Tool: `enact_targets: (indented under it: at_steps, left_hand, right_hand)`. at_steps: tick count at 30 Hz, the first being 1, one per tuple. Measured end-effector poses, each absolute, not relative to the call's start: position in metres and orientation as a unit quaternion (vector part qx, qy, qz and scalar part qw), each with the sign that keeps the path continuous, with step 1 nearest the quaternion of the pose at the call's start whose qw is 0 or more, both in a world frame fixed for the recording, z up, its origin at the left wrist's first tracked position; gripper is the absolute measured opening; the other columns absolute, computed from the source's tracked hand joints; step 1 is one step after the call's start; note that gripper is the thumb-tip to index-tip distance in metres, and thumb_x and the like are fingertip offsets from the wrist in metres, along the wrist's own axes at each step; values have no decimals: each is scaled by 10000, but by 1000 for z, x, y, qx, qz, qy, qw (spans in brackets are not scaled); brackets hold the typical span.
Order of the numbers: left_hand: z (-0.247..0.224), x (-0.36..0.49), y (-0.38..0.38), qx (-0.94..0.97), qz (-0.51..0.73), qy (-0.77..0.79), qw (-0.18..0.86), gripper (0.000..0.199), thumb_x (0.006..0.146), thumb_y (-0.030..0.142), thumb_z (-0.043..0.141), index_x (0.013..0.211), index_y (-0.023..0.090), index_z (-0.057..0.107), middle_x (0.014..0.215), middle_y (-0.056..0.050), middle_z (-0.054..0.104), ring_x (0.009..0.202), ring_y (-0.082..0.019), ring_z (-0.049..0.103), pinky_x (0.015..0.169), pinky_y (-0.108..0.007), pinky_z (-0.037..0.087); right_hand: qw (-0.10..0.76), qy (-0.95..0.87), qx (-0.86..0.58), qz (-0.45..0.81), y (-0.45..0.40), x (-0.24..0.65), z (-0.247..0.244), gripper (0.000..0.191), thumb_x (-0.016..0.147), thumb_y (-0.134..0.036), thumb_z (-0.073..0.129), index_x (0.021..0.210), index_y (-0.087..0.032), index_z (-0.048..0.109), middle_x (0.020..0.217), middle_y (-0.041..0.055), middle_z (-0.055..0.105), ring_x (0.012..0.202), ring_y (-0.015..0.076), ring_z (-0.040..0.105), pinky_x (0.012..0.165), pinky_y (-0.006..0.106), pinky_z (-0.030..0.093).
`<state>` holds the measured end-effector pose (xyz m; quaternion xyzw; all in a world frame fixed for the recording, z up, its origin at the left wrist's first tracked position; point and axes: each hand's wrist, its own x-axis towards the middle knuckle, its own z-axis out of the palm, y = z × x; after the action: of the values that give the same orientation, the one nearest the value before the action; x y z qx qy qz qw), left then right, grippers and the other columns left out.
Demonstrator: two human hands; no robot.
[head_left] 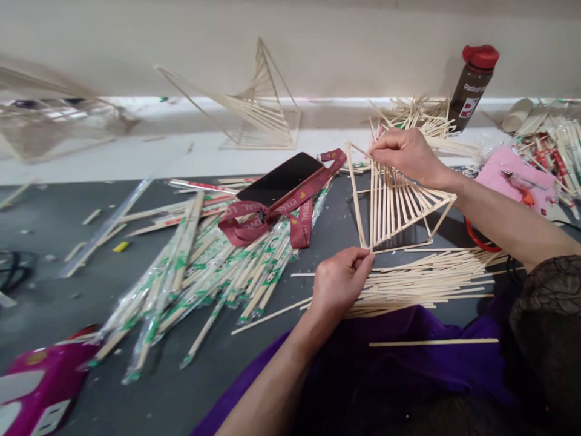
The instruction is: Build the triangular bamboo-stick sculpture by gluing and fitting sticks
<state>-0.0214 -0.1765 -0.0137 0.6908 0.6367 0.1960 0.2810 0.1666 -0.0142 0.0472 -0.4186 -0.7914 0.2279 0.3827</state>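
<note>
A thin wooden stick (372, 203) runs upright in my view along the left side of a row of slanting sticks. My left hand (338, 281) is closed in a pinch at its near end, by the lower corner of a stick model (411, 225). At its far end my right hand (411, 156) pinches with thumb and fingers; the exact fingertip contact is partly hidden. The model is an open frame of pale sticks, with many fanned across it toward the right corner. Just in front of it lies a pile of loose sticks (431, 275).
Wrapped chopsticks (200, 266) cover the table's middle left, with a phone (284, 175) and its red strap (299, 206) on top. A finished-looking stick model (267, 115) stands behind. A bottle (472, 88), pink paper (494, 166) and red-handled scissors (481, 239) are right.
</note>
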Motion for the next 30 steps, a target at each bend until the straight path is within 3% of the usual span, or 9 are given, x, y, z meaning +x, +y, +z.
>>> enact_targets:
  at_steps: [10,22,26,30]
  left_hand:
    - [-14,-20,-176,685,190,647,275,267,844,379,524,791,205,719,678,-1,723,671,-161,668,612,-236,402]
    - [-13,-20,-177,684,202,648,266,280,848,369,515,780,190,720,683,-9,722,650,-152,664,582,-221,407]
    - [-13,-21,-177,684,197,651,264,290,846,384,518,788,190,726,651,-4,710,615,-152,654,582,-228,410]
    - [-13,-21,-177,681,200,651,270,299,847,393,513,790,192,726,645,-3,708,617,-154,655,587,-229,417]
  right_hand:
    - [376,-797,-409,238,-13,165,46,193,762,-163,528,632,-172,669,624,-32,621,676,100,549,906,295,412]
    - [367,-762,-429,318,-9,166,47,206,782,-135,540,621,-139,668,661,0,655,653,93,561,799,266,472]
    - [376,-767,-407,323,-8,168,47,211,787,-133,544,661,-148,713,716,20,700,743,117,608,881,296,468]
    - [364,-802,-381,280,-11,171,50,233,797,-120,523,747,-150,748,815,42,710,876,149,622,852,283,463]
